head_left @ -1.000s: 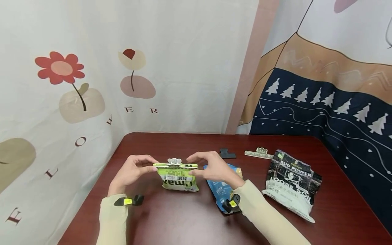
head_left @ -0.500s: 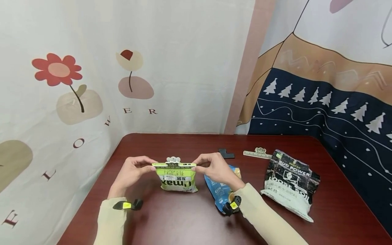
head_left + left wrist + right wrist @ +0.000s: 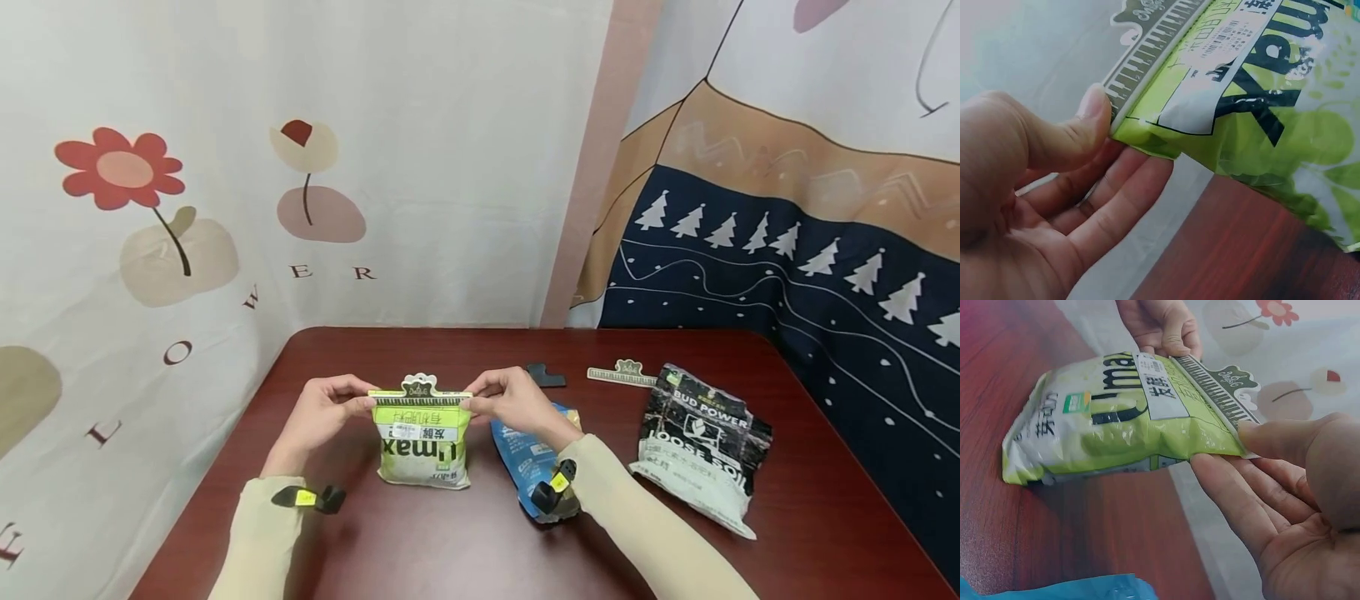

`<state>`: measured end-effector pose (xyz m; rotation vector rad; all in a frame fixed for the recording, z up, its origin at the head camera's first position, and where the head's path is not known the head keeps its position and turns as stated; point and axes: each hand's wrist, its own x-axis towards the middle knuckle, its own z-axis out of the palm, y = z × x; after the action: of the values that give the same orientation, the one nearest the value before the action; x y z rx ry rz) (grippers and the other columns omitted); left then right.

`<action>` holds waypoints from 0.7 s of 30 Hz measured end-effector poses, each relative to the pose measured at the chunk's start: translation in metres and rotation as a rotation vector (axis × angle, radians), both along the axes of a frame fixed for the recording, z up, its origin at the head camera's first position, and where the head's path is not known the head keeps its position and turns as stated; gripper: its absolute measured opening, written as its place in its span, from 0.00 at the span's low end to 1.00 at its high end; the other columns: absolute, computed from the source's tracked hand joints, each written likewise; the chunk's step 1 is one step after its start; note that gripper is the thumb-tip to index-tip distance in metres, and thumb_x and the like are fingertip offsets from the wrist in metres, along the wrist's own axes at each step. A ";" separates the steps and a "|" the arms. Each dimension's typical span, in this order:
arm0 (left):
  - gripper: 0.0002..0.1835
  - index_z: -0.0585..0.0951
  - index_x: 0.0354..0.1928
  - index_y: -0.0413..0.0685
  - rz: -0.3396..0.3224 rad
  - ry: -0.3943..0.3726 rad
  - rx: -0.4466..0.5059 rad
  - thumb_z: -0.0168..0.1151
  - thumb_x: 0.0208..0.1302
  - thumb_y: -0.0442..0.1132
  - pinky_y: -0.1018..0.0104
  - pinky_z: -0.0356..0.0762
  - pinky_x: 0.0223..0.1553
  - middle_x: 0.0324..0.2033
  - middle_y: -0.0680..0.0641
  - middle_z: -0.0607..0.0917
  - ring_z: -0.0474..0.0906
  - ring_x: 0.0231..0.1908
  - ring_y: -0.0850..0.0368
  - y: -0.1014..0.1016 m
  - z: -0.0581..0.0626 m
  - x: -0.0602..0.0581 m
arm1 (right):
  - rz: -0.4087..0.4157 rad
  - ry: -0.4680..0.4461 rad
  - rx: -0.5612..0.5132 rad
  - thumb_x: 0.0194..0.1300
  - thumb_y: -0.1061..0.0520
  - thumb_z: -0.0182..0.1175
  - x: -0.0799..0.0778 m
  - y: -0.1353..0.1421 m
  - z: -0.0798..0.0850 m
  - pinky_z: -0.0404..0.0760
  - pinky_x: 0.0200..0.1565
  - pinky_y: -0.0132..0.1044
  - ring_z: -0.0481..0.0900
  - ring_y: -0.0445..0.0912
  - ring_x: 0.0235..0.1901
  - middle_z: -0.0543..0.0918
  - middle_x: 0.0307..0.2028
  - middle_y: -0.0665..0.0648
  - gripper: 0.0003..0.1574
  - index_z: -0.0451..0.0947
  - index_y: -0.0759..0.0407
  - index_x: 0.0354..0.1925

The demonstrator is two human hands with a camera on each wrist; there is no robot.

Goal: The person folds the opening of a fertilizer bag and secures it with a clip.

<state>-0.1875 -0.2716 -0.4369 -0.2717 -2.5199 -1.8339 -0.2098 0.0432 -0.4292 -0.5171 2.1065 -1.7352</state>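
Observation:
A green and white bag [image 3: 422, 450] of fertilizer stands upside down on its side of print, its top edge clamped by a ruler-marked bag clip [image 3: 418, 393]. My left hand [image 3: 321, 417] pinches the clip and bag edge at the left end, thumb on the clip's front in the left wrist view. At the other end my right hand [image 3: 517, 404] pinches the corner, its thumb on the clip [image 3: 1225, 394] and its fingers behind the bag [image 3: 1110, 419]. In the right wrist view the bag's lower end is close over the table.
A blue pouch [image 3: 521, 454] lies under my right forearm. Farther right is a black and white soil bag [image 3: 701, 450]. Behind them lie a dark clip [image 3: 545, 376] and a second ruler-marked clip [image 3: 622, 373] on the red-brown table [image 3: 450, 550]. Printed curtains hang behind.
My right hand has closed on the clip's right end. The green bag has tipped so its printed front shows more fully, and the clip faces me.

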 end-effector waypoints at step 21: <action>0.17 0.80 0.44 0.29 0.057 -0.352 -0.030 0.67 0.56 0.35 0.55 0.83 0.36 0.33 0.41 0.86 0.84 0.29 0.51 -0.005 -0.022 -0.025 | 0.000 -0.338 0.036 0.57 0.64 0.64 -0.035 -0.020 -0.030 0.82 0.40 0.48 0.85 0.53 0.32 0.85 0.33 0.65 0.10 0.80 0.67 0.39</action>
<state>-0.2127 -0.2764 -0.4587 0.1354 -2.7406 -1.9741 -0.2444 0.0231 -0.4595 -0.1954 1.8925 -1.6477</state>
